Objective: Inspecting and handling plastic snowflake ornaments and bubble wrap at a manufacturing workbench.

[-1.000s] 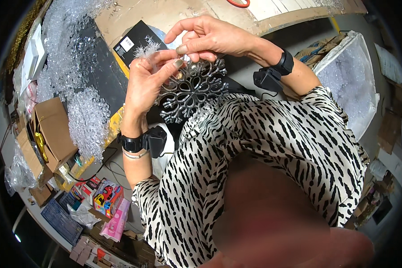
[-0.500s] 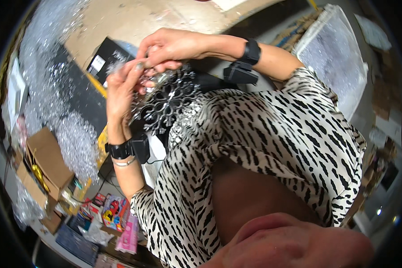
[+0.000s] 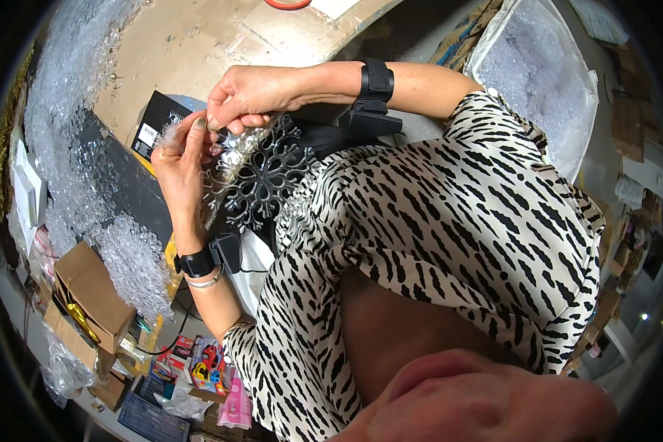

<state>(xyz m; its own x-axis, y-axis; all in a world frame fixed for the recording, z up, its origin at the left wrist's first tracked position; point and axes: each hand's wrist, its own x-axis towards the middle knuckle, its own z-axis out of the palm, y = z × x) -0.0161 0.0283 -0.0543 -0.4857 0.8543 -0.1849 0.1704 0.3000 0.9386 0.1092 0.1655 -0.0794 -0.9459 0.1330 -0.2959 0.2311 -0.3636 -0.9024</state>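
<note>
Your left hand [image 3: 178,166] and right hand [image 3: 249,96] pinch the glittery snowflake ornament [image 3: 261,177] at its top; attachment appears unfinished.

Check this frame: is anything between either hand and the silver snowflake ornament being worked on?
Nothing visible is. The left hand supports the silver snowflake ornament from its left side, and the right hand pinches at its top edge. Both touch it directly.

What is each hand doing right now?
Left hand: closed on the snowflake ornament.
Right hand: fingers pinched on the ornament's top edge.
</note>
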